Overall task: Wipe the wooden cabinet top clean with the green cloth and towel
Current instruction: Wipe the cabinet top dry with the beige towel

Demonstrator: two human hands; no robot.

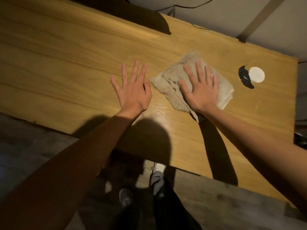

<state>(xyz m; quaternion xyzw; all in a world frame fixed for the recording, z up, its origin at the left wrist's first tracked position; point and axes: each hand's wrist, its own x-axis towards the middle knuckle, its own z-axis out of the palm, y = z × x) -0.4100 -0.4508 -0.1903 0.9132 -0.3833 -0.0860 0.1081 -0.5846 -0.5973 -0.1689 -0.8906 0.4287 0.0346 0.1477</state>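
Nearest, both forearms reach over the cabinet top (69,67), smooth glossy yellow wood-grain w/ glare by the near edge; left hand (132,90) lies flat w/ fingers spread, bare on the wood, holding nothing, just left of the towel (167,80). Right hand (199,87) presses flat, fingers straight, on that towel, a rumpled beige terry wad, no pinch on it, so it could bunch or slip out under the palm. Beyond-right of that hand sits a small white disc (256,74) w/ dark shadow; a wide stroke might knock it off; green cloth not in view.
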